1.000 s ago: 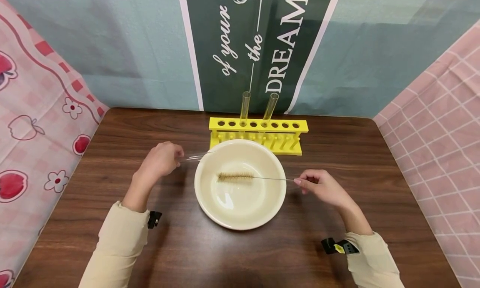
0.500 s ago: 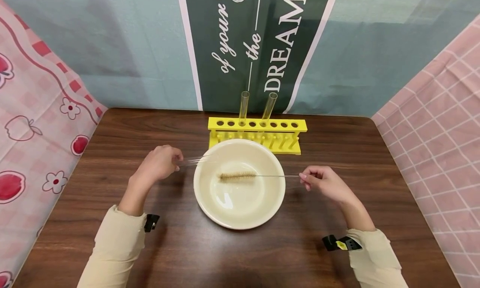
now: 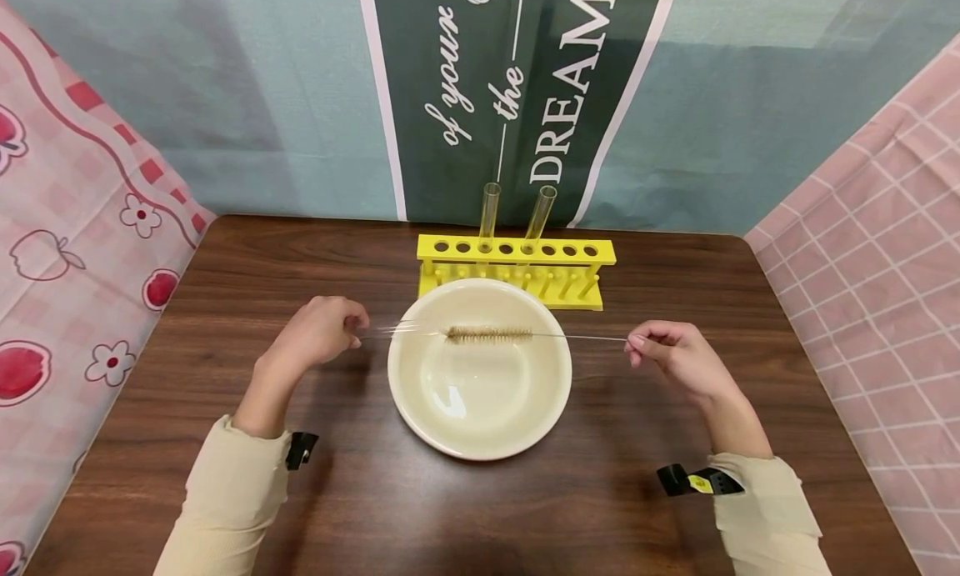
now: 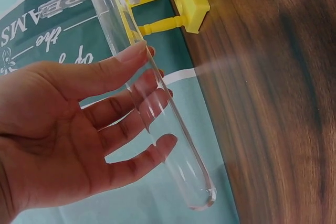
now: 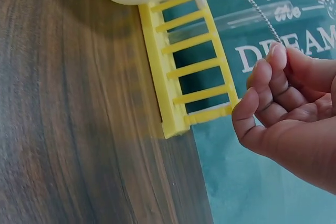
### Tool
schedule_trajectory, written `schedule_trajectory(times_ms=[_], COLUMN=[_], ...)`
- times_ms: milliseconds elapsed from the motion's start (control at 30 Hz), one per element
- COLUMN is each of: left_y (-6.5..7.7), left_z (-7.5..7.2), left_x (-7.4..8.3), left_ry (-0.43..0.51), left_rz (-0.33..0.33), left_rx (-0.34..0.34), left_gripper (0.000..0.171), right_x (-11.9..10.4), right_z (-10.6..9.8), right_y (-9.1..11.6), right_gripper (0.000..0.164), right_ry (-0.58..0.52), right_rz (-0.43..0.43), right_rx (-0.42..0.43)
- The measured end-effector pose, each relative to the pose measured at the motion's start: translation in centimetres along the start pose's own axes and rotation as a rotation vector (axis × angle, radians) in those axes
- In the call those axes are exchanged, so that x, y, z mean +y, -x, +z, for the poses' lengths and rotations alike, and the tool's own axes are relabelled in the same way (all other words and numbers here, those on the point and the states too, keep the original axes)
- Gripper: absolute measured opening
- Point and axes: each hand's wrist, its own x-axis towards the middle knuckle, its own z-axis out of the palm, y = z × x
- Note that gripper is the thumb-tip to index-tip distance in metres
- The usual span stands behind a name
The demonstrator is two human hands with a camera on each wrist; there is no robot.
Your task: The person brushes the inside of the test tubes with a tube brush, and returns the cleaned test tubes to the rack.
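My left hand [image 3: 318,330] pinches a clear glass test tube [image 4: 178,150] between thumb and fingertips; in the left wrist view its rounded end points down and looks bare. The tube's other end reaches over the left rim of a cream basin [image 3: 480,451]. From the right, my right hand [image 3: 678,355] pinches the thin twisted wire handle [image 5: 257,9] of a test tube brush [image 3: 489,334]. The bristles hang above the basin, their tip close to the tube's mouth; whether the tip touches the mouth is too fine to tell.
Behind the basin stands a yellow test tube rack [image 3: 517,249] holding two glass tubes, one of them a leaning tube [image 3: 540,217]. The brown wooden table [image 3: 480,526] is bounded by a blue-green cloth [image 3: 300,101] behind and pink cloths at both sides.
My right hand has moved right and slightly up, carrying the brush with it. The bristles now lie farther right and higher over the basin. The tube in my left hand has dipped slightly.
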Motion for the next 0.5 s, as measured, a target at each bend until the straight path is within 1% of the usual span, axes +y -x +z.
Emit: schedule_trajectory(times_ms=[67, 133, 300, 500], left_y=[0.06, 0.11, 0.16, -0.01], left_z=[0.01, 0.02, 0.04, 0.16], left_x=[-0.01, -0.02, 0.09, 0.38], left_ry=[-0.001, -0.001, 0.0, 0.004], left_rz=[0.004, 0.007, 0.006, -0.003], left_rx=[0.002, 0.004, 0.003, -0.02], left_gripper=[0.015, 0.015, 0.016, 0.017], right_x=[0.06, 0.18, 0.52, 0.77], right_z=[-0.32, -0.56, -0.83, -0.78], right_y=[0.05, 0.08, 0.05, -0.08], right_gripper=[0.015, 0.016, 0.017, 0.017], right_ry=[-0.077, -0.12, -0.126, -0.146], right_rz=[-0.022, -0.044, -0.065, -0.071], right_rx=[0.002, 0.004, 0.019, -0.016])
